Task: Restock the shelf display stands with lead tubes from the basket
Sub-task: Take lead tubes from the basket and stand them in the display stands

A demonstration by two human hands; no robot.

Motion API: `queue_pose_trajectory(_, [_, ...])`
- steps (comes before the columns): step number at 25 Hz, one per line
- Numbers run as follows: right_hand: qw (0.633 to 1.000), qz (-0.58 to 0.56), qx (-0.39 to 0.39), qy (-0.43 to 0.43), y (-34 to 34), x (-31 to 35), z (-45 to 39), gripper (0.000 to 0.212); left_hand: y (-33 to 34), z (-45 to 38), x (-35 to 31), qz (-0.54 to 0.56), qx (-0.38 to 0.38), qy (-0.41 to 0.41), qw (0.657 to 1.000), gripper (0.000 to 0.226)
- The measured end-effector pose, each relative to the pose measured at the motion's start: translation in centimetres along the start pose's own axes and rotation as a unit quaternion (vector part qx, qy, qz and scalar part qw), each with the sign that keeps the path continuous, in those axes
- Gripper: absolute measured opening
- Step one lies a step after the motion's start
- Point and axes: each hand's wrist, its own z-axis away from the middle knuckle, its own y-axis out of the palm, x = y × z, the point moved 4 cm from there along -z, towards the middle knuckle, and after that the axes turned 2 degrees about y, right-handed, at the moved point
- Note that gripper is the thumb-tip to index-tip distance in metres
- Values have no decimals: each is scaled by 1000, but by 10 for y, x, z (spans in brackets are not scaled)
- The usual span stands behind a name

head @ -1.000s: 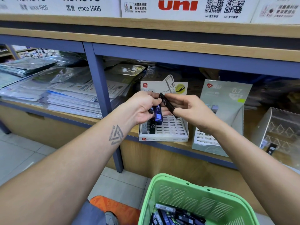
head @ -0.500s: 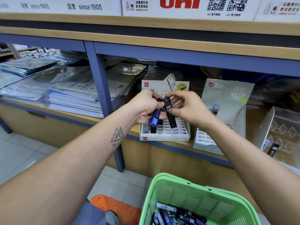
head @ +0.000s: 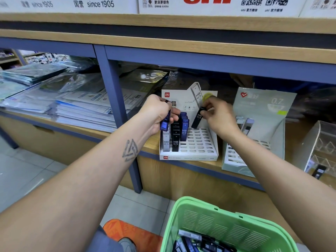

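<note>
Fingertips [head: 209, 110] of the right hand [head: 219, 119] pinch a black tube [head: 198, 118] over the white stand [head: 189, 142] at frame centre; the left hand [head: 160, 113] grips blue tubes [head: 165, 123].

green slotted plastic basket [head: 227, 222]: smooth, semi-gloss | white cardboard display stand [head: 200, 142]: matt, printed | black plastic lead tube [head: 197, 119]: glossy | light wood-grain shelf [head: 181, 24]: matt laminate look | blue shelf frame [head: 116, 106]: painted, satin | clear plastic sleeves on paper stacks [head: 72, 84]: shiny, crinkled | grey floor tiles [head: 27, 171]: smooth, slight sheen
</note>
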Motion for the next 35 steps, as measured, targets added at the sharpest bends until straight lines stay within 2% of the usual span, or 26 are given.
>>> queue_pose_trajectory(5, [999, -40, 9, -22, 20, -8, -9, 17, 12, -18, 8, -1, 9, 29, 1000, 19])
queue_pose_trajectory(7, [999, -46, 20, -22, 24, -14, -11, 16, 17, -24, 12, -33, 10, 27, 999, 17])
queue_pose_trajectory(9, [998, -34, 33, -37, 27, -17, -12, 14, 19, -29, 19, -66, 9, 15, 998, 25])
queue_pose_trajectory(12, [995, 34, 13, -97, 27, -13, -13, 13, 20, -34, 25, -77, 3, 2, 997, 32])
queue_pose_trajectory(14, [984, 108, 10, -144, 30, -6, -12, 21, 20, -36, 25, -76, -1, -4, 997, 30])
queue_pose_trajectory(17, [971, 168, 18, -169, 35, -1, -10, 29, 21, -35, 25, -69, -2, -12, 998, 26])
queue_pose_trajectory(25, [957, 231, 28, -170, 26, 7, -7, 31, 16, -31, 26, -40, -4, -18, 999, 24])
queue_pose_trajectory(30, [954, 244, 83, -152, 32, 3, -1, 44, 18, -32, 27, -48, 1, -8, 999, 24])
queue_pose_trajectory(33, [940, 280, 104, -163, 34, 4, 4, 49, 17, -32, 25, -45, 3, -3, 999, 28])
queue_pose_trajectory(35, [937, 292, 113, -153, 32, 6, 4, 53, 18, -29, 19, -23, 17, 13, 1000, 21])
